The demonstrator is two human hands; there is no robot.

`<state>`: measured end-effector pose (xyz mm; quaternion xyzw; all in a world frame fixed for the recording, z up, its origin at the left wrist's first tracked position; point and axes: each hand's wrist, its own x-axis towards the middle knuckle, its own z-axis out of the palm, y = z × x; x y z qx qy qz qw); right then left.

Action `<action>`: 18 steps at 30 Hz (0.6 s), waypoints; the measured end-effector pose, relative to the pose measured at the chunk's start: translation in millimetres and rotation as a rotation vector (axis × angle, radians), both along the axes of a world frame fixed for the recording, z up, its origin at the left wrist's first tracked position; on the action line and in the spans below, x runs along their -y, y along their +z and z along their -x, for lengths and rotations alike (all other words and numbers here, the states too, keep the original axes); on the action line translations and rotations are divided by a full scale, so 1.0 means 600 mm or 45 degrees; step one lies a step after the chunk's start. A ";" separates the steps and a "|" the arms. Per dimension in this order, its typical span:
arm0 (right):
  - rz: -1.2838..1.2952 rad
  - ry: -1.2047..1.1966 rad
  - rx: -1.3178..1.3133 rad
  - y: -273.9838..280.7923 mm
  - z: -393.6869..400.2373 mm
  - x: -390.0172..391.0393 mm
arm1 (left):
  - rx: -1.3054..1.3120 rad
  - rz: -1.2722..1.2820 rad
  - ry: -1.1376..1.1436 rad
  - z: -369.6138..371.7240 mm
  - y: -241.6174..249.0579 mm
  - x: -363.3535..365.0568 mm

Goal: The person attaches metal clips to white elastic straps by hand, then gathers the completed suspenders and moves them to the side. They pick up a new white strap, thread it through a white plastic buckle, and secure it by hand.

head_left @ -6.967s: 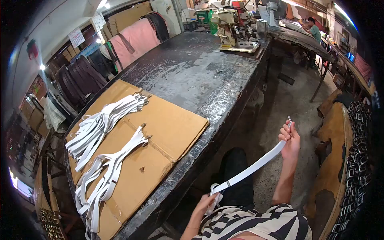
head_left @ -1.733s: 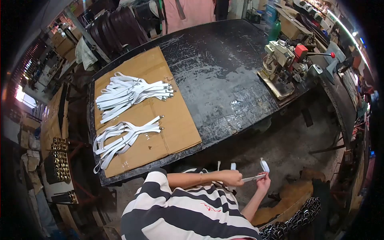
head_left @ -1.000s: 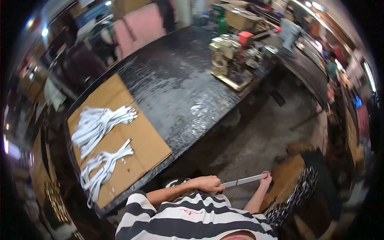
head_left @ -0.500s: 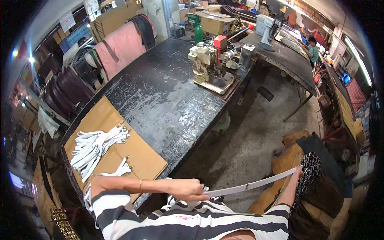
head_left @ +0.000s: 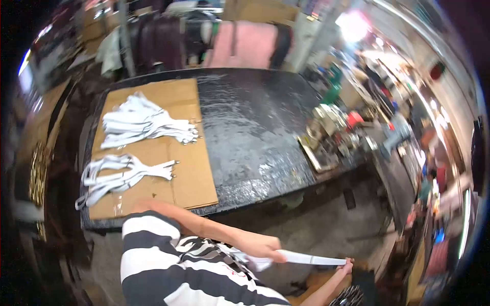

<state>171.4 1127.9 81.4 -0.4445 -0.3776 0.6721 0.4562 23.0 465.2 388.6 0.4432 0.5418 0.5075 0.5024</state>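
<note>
A white strap (head_left: 312, 259) is stretched between my two hands, with a small mark across it partway along. My left hand (head_left: 261, 246) is closed around one part of it, in front of my striped shirt, where more white material shows below the fist. At the other end, my right hand (head_left: 347, 266) pinches the strap near its tip. Two bundles of similar white straps lie on a cardboard sheet (head_left: 191, 178): a larger bundle (head_left: 145, 122) and a smaller bundle (head_left: 130, 173), both with small metal ends pointing right.
The cardboard lies on a black worn table (head_left: 245, 153). A bench machine (head_left: 332, 132) stands at the table's right end, near a green bottle (head_left: 333, 84). Behind the table hang pink material (head_left: 242, 45) and dark rolls (head_left: 158, 46). Dark patterned material (head_left: 347, 296) is low by my right arm.
The view has turned left, so the table and bundles appear further right and more level. My hands appear closer together, with a shorter length of strap between them.
</note>
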 end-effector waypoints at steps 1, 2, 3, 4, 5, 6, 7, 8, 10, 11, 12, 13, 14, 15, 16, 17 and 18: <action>-0.112 0.204 -0.012 0.068 0.070 0.103 | 0.197 0.018 0.144 0.002 -0.029 -0.019; -0.230 0.401 -0.033 0.185 0.152 0.264 | 0.364 -0.034 0.270 0.005 -0.012 -0.020; -0.408 0.747 0.057 0.257 0.194 0.346 | 0.232 -0.368 0.385 0.010 -0.021 -0.031; -0.624 1.068 0.115 0.328 0.237 0.428 | 0.195 -0.409 0.476 0.010 0.014 -0.010; -0.879 1.015 0.186 0.377 0.273 0.489 | 0.388 -0.402 0.524 0.014 0.049 0.017; -1.141 0.961 0.243 0.422 0.304 0.550 | 0.572 -0.402 0.578 0.015 0.073 0.043; -1.342 0.751 0.290 0.492 0.325 0.649 | 0.782 -0.547 0.674 0.016 0.089 0.067; -1.534 0.536 0.329 0.553 0.325 0.734 | 0.990 -0.697 0.771 0.020 0.098 0.090; -1.572 1.016 0.089 0.605 0.308 0.799 | 1.075 -1.034 0.962 0.031 0.096 0.133; -1.653 1.241 0.170 0.635 0.293 0.851 | 1.029 -1.080 1.062 0.039 0.093 0.157; -1.652 1.276 0.167 0.643 0.291 0.899 | 0.981 -1.124 1.158 0.048 0.089 0.178; -1.655 1.535 0.238 0.649 0.296 0.951 | 0.974 -1.136 1.184 0.058 0.077 0.196; -1.651 1.786 0.308 0.650 0.304 1.009 | 0.898 -0.987 1.267 0.063 0.070 0.221; -1.382 1.979 0.121 0.647 0.319 1.084 | 0.641 -0.894 1.293 0.070 0.065 0.253; -1.470 2.016 0.098 0.640 0.337 1.107 | 0.395 -0.799 1.307 0.076 0.059 0.282; -1.465 1.929 0.087 0.624 0.360 1.137 | 0.397 -0.808 1.319 0.084 0.058 0.309; -1.452 1.844 0.077 0.615 0.380 1.171 | 0.122 -0.899 1.392 0.092 0.057 0.336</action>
